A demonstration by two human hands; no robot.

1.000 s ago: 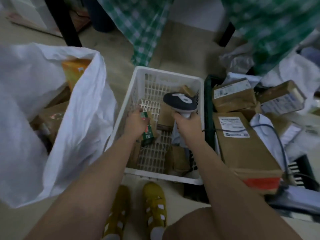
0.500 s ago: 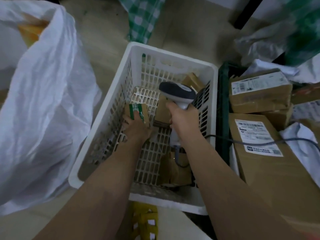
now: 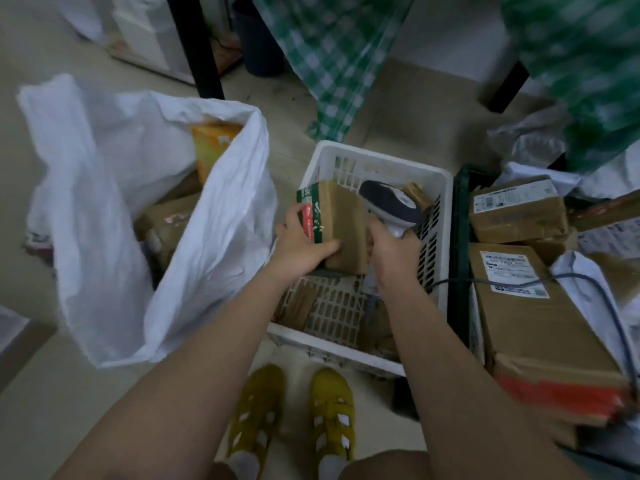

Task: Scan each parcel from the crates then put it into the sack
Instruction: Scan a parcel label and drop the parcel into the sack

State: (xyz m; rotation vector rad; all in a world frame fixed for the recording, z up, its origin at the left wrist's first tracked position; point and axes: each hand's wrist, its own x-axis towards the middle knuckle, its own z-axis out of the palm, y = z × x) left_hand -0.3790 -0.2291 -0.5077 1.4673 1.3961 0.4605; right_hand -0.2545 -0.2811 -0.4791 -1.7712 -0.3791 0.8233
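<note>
Dim, flat indoor light; edges blurred and wide-angle warped.

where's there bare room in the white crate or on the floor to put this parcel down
White crate: bare grid between its left wall and the hands. Bare floor between sack and checked cloth, and in front of the sack. Crowded: the boxes right of the crate.

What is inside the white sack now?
In the white sack an orange box and brown parcels show through its mouth. The sack's cloth hides anything deeper.
</note>
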